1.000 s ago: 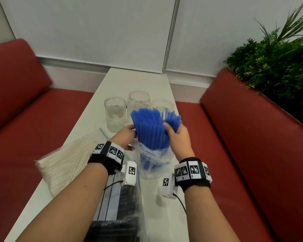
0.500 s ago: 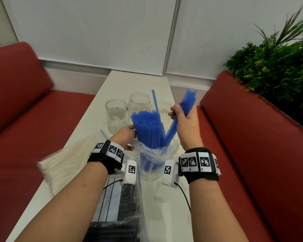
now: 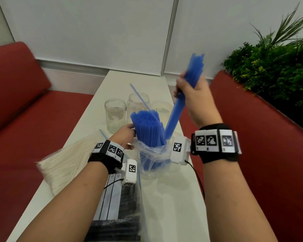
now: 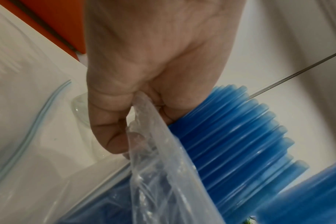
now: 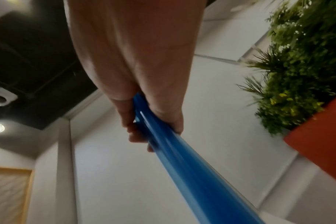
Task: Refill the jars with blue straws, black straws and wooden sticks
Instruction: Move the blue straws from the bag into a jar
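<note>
Head: the worktop (image 3: 164, 198) is viewed from above, facing forward and down.
Left wrist: close on blue straws (image 4: 239, 136), shared with head.
Right wrist: aimed upward.

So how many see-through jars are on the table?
3. The left jar stands behind the left hand, the middle jar is beside it behind the bagged blue straws, and the right jar is partly hidden. More may be hidden.

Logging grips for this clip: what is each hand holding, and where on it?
Right hand grips a bunch of blue straws near its upper part. Left hand pinches the rim of the clear bag.
</note>
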Action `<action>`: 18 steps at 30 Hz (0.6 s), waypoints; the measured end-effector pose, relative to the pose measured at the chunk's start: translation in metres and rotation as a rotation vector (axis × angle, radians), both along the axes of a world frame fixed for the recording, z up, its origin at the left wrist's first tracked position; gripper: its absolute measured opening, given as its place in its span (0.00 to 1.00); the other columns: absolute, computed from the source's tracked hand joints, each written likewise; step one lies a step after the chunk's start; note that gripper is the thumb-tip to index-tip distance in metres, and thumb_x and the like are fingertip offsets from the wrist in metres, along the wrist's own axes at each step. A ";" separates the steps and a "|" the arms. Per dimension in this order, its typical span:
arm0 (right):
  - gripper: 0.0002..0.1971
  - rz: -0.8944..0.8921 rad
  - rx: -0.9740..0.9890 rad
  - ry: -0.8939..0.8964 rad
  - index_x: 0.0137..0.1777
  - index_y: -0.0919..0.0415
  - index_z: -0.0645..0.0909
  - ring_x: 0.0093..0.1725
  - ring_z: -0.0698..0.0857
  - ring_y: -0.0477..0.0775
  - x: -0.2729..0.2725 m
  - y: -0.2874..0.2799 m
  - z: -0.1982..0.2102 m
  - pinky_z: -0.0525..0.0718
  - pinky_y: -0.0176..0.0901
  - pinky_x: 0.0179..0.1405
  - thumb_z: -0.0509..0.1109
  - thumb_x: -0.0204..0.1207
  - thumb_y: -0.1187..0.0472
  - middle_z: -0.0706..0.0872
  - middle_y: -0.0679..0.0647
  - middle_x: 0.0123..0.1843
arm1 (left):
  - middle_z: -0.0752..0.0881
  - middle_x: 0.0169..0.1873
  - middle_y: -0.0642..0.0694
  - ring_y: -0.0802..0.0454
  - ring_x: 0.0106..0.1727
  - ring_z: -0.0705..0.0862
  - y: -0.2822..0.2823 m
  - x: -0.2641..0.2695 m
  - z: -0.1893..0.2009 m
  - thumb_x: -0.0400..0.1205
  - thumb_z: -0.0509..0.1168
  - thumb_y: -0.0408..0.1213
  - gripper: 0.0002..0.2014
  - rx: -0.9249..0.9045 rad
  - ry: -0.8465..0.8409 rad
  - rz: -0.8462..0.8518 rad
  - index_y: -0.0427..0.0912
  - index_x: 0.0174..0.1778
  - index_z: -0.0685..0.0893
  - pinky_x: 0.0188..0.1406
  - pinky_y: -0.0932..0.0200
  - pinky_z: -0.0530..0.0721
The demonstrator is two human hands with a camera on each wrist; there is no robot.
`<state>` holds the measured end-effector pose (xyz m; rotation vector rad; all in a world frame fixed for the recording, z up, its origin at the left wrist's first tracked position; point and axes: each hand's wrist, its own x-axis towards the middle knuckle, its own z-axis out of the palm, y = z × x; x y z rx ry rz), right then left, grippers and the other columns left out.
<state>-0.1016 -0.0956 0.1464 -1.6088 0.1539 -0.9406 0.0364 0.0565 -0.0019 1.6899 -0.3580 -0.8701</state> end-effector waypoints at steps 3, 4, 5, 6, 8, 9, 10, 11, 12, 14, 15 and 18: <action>0.07 -0.035 0.045 0.170 0.50 0.53 0.77 0.35 0.82 0.49 0.004 0.010 -0.054 0.83 0.44 0.42 0.66 0.84 0.68 0.82 0.45 0.35 | 0.87 0.58 0.37 0.40 0.52 0.83 0.001 -0.002 -0.001 0.86 0.55 0.26 0.23 -0.001 -0.019 -0.023 0.49 0.73 0.81 0.44 0.47 0.82; 0.08 -0.043 0.072 0.192 0.49 0.53 0.77 0.36 0.81 0.50 0.002 0.013 -0.072 0.82 0.45 0.44 0.66 0.84 0.68 0.81 0.47 0.36 | 0.87 0.54 0.40 0.42 0.50 0.84 0.001 -0.003 0.000 0.86 0.55 0.26 0.23 0.001 -0.025 -0.030 0.50 0.72 0.81 0.42 0.49 0.83; 0.07 -0.050 0.091 0.209 0.49 0.53 0.77 0.36 0.80 0.50 -0.001 0.016 -0.086 0.82 0.45 0.45 0.66 0.84 0.67 0.81 0.48 0.37 | 0.88 0.50 0.44 0.45 0.45 0.86 0.002 -0.004 0.001 0.86 0.55 0.26 0.23 0.005 -0.031 -0.036 0.52 0.71 0.81 0.38 0.52 0.84; 0.07 -0.060 0.104 0.226 0.49 0.53 0.77 0.37 0.80 0.50 -0.004 0.018 -0.096 0.82 0.45 0.46 0.66 0.84 0.67 0.80 0.48 0.38 | 0.89 0.47 0.48 0.48 0.40 0.88 0.003 -0.006 0.002 0.85 0.54 0.26 0.24 0.013 -0.035 -0.042 0.55 0.70 0.81 0.32 0.55 0.85; 0.06 -0.078 0.123 0.241 0.50 0.54 0.76 0.36 0.79 0.50 -0.007 0.019 -0.100 0.82 0.45 0.45 0.65 0.84 0.67 0.79 0.50 0.39 | 0.90 0.44 0.49 0.52 0.35 0.89 0.005 -0.010 0.005 0.85 0.54 0.26 0.25 0.021 -0.040 -0.053 0.58 0.69 0.80 0.24 0.58 0.85; 0.06 -0.084 0.132 0.233 0.50 0.55 0.76 0.35 0.79 0.50 -0.007 0.018 -0.096 0.81 0.46 0.44 0.65 0.84 0.68 0.79 0.51 0.39 | 0.90 0.45 0.49 0.51 0.37 0.90 0.006 -0.011 0.007 0.85 0.54 0.26 0.25 0.017 -0.041 -0.058 0.57 0.70 0.80 0.25 0.58 0.86; 0.06 -0.085 0.140 0.213 0.50 0.56 0.76 0.35 0.79 0.50 -0.007 0.016 -0.088 0.81 0.46 0.43 0.65 0.85 0.68 0.79 0.51 0.38 | 0.91 0.47 0.48 0.49 0.40 0.91 0.006 -0.011 0.008 0.85 0.54 0.26 0.25 0.010 -0.038 -0.060 0.56 0.70 0.81 0.28 0.56 0.87; 0.05 -0.083 0.143 0.183 0.51 0.57 0.75 0.35 0.79 0.50 -0.007 0.013 -0.077 0.82 0.45 0.43 0.65 0.85 0.68 0.79 0.50 0.37 | 0.91 0.48 0.47 0.47 0.42 0.91 0.006 -0.011 0.010 0.85 0.55 0.26 0.24 0.001 -0.033 -0.060 0.55 0.71 0.82 0.29 0.55 0.87; 0.05 -0.079 0.135 0.147 0.51 0.57 0.75 0.35 0.80 0.49 -0.007 0.010 -0.063 0.83 0.44 0.42 0.65 0.85 0.67 0.80 0.50 0.37 | 0.92 0.49 0.47 0.46 0.44 0.92 0.007 -0.010 0.011 0.85 0.55 0.26 0.24 -0.002 -0.028 -0.060 0.54 0.71 0.82 0.31 0.54 0.88; 0.04 -0.078 0.108 0.064 0.52 0.54 0.76 0.36 0.81 0.49 -0.008 0.007 -0.038 0.84 0.42 0.43 0.66 0.84 0.64 0.80 0.48 0.36 | 0.92 0.52 0.45 0.43 0.49 0.92 0.008 -0.009 0.013 0.86 0.55 0.26 0.24 -0.003 -0.025 -0.063 0.54 0.72 0.82 0.38 0.49 0.90; 0.04 -0.077 0.100 0.035 0.52 0.52 0.77 0.37 0.81 0.50 -0.009 0.007 -0.030 0.85 0.42 0.43 0.66 0.84 0.63 0.81 0.48 0.37 | 0.92 0.54 0.44 0.42 0.52 0.91 0.009 -0.009 0.013 0.86 0.55 0.26 0.24 -0.004 -0.024 -0.062 0.53 0.72 0.82 0.44 0.45 0.91; 0.04 -0.050 0.084 0.102 0.54 0.56 0.76 0.38 0.81 0.51 -0.011 0.011 -0.030 0.84 0.44 0.46 0.65 0.86 0.65 0.80 0.51 0.38 | 0.90 0.54 0.44 0.42 0.52 0.89 0.010 -0.008 0.012 0.86 0.55 0.26 0.23 -0.005 -0.021 -0.043 0.51 0.73 0.81 0.45 0.44 0.88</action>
